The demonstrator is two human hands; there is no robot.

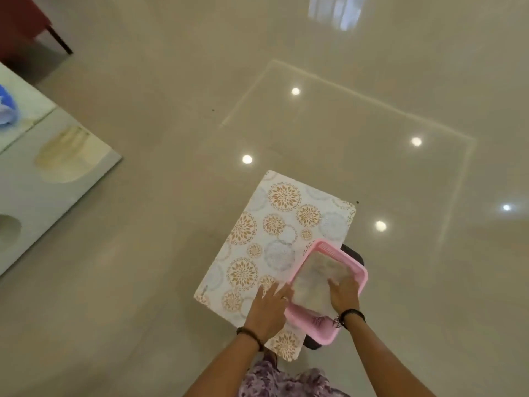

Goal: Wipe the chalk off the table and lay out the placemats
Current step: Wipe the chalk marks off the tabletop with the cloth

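A stack of grey placemats (316,277) lies tilted in a pink plastic basket (359,277), its near corner sticking out over the rim. The basket sits on the right side of a small floral-patterned table (266,224). My right hand (345,292) grips the stack's near right edge, fingers over the top. My left hand (267,310) touches the stack's left corner with straight fingers and rests partly on the floral top. At the far left, a white table (25,196) carries yellowish chalk smudges (64,153).
A blue object (7,107) lies on the white table at the frame's left edge. A dark red chair (20,21) stands at the top left. Glossy beige floor with reflected ceiling lights surrounds both tables. A dark base (355,255) shows under the basket.
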